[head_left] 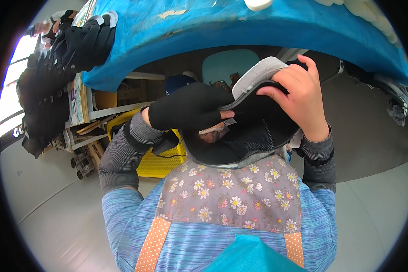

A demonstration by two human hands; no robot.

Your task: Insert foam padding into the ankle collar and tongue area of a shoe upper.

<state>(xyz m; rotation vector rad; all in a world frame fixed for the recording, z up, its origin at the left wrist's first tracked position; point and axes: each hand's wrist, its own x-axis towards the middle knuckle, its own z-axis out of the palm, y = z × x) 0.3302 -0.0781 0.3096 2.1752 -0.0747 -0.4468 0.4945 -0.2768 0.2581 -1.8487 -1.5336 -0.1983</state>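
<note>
A black cap is held in front of my apron, its hollow inside facing up, with a mesh panel and a small pale label showing. Its grey brim points away and bends upward. My left hand, in a black fingerless glove, grips the cap's edge on the left, its bare thumb tip beside the brim's corner. On the right, my bare right hand pinches the brim between thumb and fingers, with one finger raised. Part of the left hand's fingers is hidden by the glove and the cap.
A table with a blue cover curves across the far side. Stacked black caps hang at its left end, above a yellow plastic crate. Under the table stands a teal stool. More dark items sit at the right.
</note>
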